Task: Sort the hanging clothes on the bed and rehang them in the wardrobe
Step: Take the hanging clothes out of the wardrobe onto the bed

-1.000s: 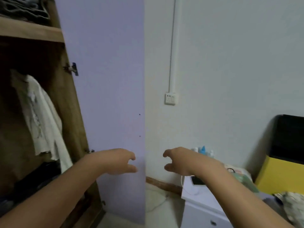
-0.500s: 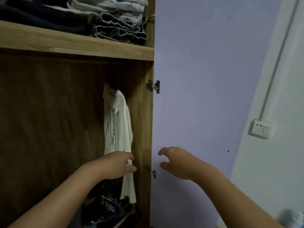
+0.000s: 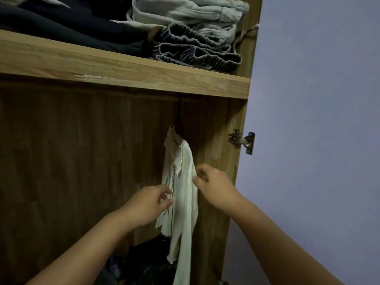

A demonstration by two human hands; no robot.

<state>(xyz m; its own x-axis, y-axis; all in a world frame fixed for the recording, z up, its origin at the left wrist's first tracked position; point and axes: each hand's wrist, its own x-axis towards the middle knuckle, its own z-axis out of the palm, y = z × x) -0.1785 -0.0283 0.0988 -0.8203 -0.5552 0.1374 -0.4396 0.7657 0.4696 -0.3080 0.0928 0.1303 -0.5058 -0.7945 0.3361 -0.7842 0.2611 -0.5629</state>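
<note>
A white ribbed blouse [image 3: 184, 194] hangs on a dark hanger [image 3: 178, 128] under the wooden shelf [image 3: 123, 68] of the open wardrobe, close to its right side panel. My left hand [image 3: 148, 204] is at the blouse's front edge, thumb and fingers loosely curled beside the lacing. My right hand [image 3: 213, 184] is at the blouse's right shoulder edge, fingertips at the fabric. Whether either hand pinches the cloth cannot be told.
Folded grey and dark clothes [image 3: 185, 38] are stacked on the shelf above. The lilac wardrobe door [image 3: 318, 120] stands open on the right, with a metal hinge [image 3: 242, 140]. Dark items [image 3: 148, 262] lie at the wardrobe bottom.
The view has swung left from the wall into the wardrobe. Both hands have risen and moved in to the hanging white blouse.
</note>
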